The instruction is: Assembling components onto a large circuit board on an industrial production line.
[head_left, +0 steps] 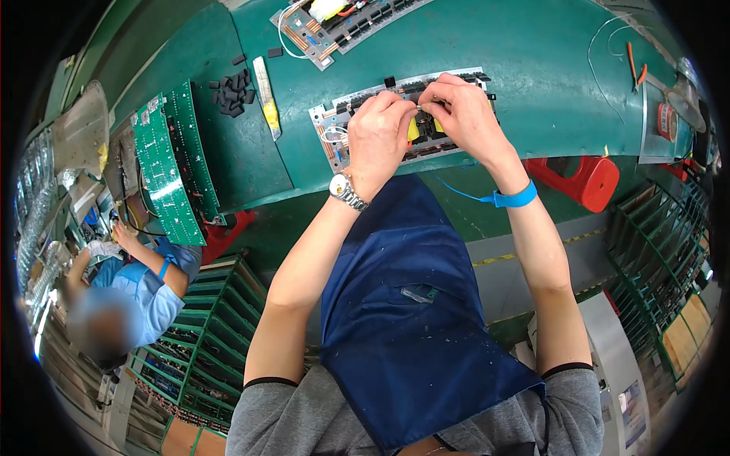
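Note:
A circuit board assembly (324, 121) with black parts, a white wire loop and yellow-wrapped pieces lies on the green bench mat (525, 68). Over its middle, my left hand (378, 137) has its thumb and fingers pinched together. Facing it, my right hand (465, 114) pinches at the same spot, fingertips almost meeting the left ones. Whatever small piece sits between the fingertips is too small to name. A metal watch (347, 191) is on my left wrist and a blue wrist strap (515, 196) with a cord on my right.
Small black blocks (233, 94) lie left beside a yellow-handled tool (268, 99). Green circuit boards (171, 163) stand at the bench's left end. Another assembly (342, 26) is at the far side. Orange-handled pliers (636, 67) lie far right. A co-worker (144, 289) sits at left; a red stool (585, 182) is under the bench.

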A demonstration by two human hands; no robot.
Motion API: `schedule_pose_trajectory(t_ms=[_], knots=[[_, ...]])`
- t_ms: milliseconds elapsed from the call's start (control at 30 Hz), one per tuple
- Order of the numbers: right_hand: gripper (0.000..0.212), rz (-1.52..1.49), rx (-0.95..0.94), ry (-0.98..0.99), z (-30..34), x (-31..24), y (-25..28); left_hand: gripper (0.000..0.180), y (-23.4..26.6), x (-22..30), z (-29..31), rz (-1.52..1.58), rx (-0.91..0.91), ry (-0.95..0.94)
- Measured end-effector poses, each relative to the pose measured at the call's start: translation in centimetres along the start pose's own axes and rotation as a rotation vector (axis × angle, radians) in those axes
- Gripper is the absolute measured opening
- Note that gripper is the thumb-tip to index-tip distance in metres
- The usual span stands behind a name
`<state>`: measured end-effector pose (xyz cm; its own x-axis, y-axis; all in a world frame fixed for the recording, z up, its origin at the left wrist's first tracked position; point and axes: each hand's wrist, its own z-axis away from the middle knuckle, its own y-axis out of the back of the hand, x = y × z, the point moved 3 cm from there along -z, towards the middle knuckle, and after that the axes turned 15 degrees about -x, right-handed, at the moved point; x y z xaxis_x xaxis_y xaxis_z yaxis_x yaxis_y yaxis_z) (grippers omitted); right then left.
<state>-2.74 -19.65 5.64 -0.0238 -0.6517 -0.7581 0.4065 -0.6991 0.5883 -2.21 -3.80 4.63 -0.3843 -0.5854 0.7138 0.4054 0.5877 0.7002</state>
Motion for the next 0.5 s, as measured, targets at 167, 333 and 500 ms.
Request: schedule_pose_trajectory(t_ms=[167,333,500], knots=[[0.005,-0.014,0.020,0.002,0.2,0.1,0.0,0.003,-0.3,-0.2,-0.2,0.089,0.032,0.041],[0.006,0.043,0.116,0.038,0.8,0.1,-0.8,0.004,-0.4,-0.4,-0.3,0.101,0.015,0.043],[0.007,0.109,0.170,0.100,1.5,-0.1,-1.6,0.006,-0.1,-0.2,0.1,0.073,0.002,0.043]])
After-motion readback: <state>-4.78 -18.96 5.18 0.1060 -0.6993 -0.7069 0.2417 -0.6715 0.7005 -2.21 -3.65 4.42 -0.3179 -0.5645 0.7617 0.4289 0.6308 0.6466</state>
